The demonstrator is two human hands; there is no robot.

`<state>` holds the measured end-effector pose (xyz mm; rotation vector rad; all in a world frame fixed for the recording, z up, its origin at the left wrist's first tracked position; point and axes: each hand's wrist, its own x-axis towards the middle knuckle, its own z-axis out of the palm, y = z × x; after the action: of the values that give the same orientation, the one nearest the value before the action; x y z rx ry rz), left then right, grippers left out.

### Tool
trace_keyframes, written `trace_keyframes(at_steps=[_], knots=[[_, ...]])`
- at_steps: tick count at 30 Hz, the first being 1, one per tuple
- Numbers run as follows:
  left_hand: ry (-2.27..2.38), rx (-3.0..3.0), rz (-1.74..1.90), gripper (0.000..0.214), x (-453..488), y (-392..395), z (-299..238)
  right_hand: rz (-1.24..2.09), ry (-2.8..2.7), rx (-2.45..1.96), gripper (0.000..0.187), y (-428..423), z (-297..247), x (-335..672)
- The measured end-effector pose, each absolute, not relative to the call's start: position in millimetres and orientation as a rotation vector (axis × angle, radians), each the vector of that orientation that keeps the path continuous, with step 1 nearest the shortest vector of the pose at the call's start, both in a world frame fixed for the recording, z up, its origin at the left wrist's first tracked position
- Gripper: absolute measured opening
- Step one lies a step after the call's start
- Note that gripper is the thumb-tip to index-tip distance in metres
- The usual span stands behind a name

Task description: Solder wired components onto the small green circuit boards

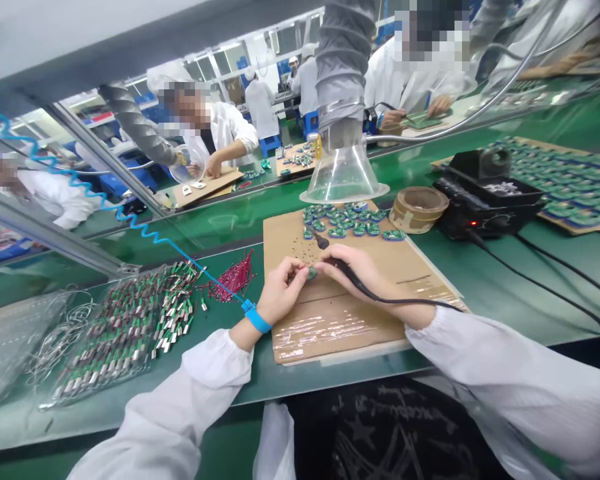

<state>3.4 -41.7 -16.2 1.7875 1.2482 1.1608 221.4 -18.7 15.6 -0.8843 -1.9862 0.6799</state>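
Observation:
My left hand [280, 291] pinches a small green circuit board [311, 273] between finger and thumb, above a cardboard sheet [330, 327]. My right hand [353, 270] grips a black soldering iron [353, 277], its tip [323, 243] close to the board. I cannot tell whether the tip touches it. A blue strap [257, 319] circles my left wrist, with a coiled blue cord [130, 213] running from it. Several similar green boards [347, 220] lie heaped at the far edge of the cardboard.
Bundles of wired components [130, 327] and red wires [235, 277] lie to my left. A fume hood [343, 177], a round roll [419, 209] and a black soldering station [485, 193] stand ahead. Trays of boards [555, 180] sit right; co-workers [220, 133] work across the bench.

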Motion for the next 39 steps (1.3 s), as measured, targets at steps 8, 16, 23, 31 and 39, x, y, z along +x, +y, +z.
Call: trace_keyframes(at_steps=[8,16,23,31,39], knots=[[1.388,1.833,0.972,0.015,1,-27,-15,0.855,-1.862,-1.034,0.043,-2,3,270],[1.369,1.975,0.849,0.009,3,-30,-5,1.035,-1.389,-1.072,0.019,-7,-5,261],[1.378,1.992,0.787,0.012,6,-33,-6,1.173,-1.338,-1.123,0.027,-10,-8,259],[1.362,1.939,0.700,0.010,5,-32,-4,1.203,-1.407,-1.165,0.022,-12,-10,265],[1.343,1.877,0.676,0.009,4,-29,0,1.227,-1.417,-1.206,0.017,-14,-11,267]])
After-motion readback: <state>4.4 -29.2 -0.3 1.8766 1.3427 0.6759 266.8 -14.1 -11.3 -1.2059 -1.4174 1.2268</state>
